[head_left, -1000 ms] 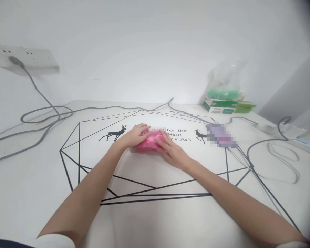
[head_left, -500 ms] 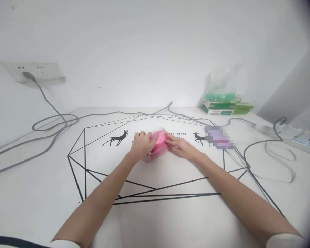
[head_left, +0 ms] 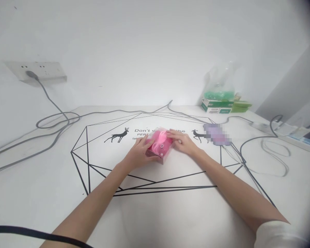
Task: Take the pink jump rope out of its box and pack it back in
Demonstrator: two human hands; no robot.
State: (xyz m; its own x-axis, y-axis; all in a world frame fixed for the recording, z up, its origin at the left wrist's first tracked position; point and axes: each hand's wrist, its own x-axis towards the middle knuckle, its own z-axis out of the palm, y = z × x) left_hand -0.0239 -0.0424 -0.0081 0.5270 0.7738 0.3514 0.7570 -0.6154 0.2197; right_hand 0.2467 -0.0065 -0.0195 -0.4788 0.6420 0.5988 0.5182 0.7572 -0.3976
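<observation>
A clear box with bright pink contents (head_left: 160,144) sits on the white table (head_left: 170,206), in front of printed lettering. My left hand (head_left: 141,151) grips its left side, with the thumb along the near edge. On the box's right side lies my right hand (head_left: 181,141), fingers over the upper right corner. Two small pale round spots show on the pink contents. What exactly the pink item is cannot be made out.
Grey cables (head_left: 105,112) run along the back and left. A blurred purple object (head_left: 217,134) lies to the right. Green and white boxes (head_left: 218,105) carry a plastic bag (head_left: 219,84) at the back right. A power strip (head_left: 297,140) stands far right.
The box has turned between my hands, and more of the pink contents shows. My left hand has shifted toward the near left side, its thumb now lower. The whole view has moved slightly.
</observation>
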